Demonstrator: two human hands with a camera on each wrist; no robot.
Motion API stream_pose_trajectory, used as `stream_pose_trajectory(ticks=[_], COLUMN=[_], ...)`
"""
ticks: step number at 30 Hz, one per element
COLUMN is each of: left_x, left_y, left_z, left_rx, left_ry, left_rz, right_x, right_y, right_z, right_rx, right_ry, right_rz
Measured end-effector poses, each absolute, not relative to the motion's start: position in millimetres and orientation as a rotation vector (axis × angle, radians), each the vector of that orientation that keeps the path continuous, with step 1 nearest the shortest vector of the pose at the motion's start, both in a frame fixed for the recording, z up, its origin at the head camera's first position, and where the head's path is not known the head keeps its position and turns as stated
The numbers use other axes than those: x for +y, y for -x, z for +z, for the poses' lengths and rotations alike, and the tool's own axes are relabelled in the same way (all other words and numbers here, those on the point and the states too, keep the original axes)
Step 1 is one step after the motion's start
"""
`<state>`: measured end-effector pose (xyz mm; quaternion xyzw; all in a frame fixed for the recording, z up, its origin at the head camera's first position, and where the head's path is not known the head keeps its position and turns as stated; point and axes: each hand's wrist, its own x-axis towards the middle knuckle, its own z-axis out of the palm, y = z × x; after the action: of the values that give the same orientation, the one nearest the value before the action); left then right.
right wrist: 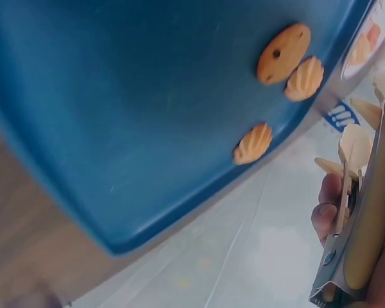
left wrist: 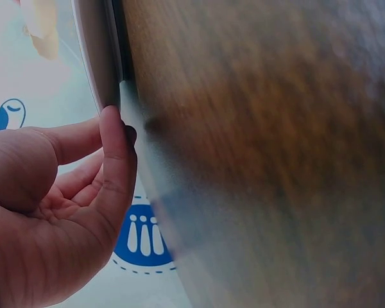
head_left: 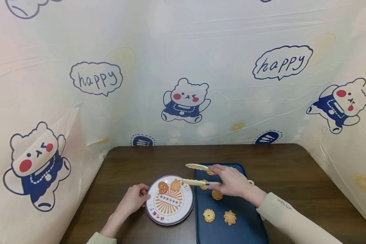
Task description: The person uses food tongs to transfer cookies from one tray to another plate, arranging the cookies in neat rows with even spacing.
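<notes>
My left hand (head_left: 136, 197) pinches the left rim of a white printed plate (head_left: 158, 210), thumb on top; a second rim shows beneath it. On the plate lie a pretzel-shaped cookie (head_left: 163, 187) and a swirled round cookie (head_left: 175, 185). My right hand (head_left: 233, 180) grips tongs (head_left: 192, 182) with cream tips, which stand spread apart with nothing between them. One tip reaches over the plate's right edge, close to the swirled cookie. In the right wrist view, the tongs (right wrist: 372, 212) show their metal body and cream handle in the hand.
A dark blue tray (head_left: 231, 234) stands right of the plate, holding several cookies, among them a ring-like one (head_left: 208, 215), a flower-shaped one (head_left: 230, 217) and a round one with holes (right wrist: 283, 54). Beneath is a brown wooden table (head_left: 119, 162); a printed curtain (head_left: 183, 51) hangs behind.
</notes>
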<state>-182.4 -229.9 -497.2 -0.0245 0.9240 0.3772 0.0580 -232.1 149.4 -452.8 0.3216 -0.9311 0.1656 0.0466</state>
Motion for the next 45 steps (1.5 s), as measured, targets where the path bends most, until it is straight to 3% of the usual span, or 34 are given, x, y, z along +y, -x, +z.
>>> stream_pose_trajectory(ticks=[19,45], left_x=[-230.3,-229.0], left_y=[181.2,181.2], left_z=[-495.3,-494.5], left_rx=[2.8,2.807], left_ry=[0.071,0.061], left_rz=[1.153,1.15], right_x=[203.0,231.6], right_y=[244.0,250.3], right_z=[-453.8,-483.4], right_rx=[-2.846,-2.916], right_ry=[-0.853,-0.785], right_rz=[0.537,0.506])
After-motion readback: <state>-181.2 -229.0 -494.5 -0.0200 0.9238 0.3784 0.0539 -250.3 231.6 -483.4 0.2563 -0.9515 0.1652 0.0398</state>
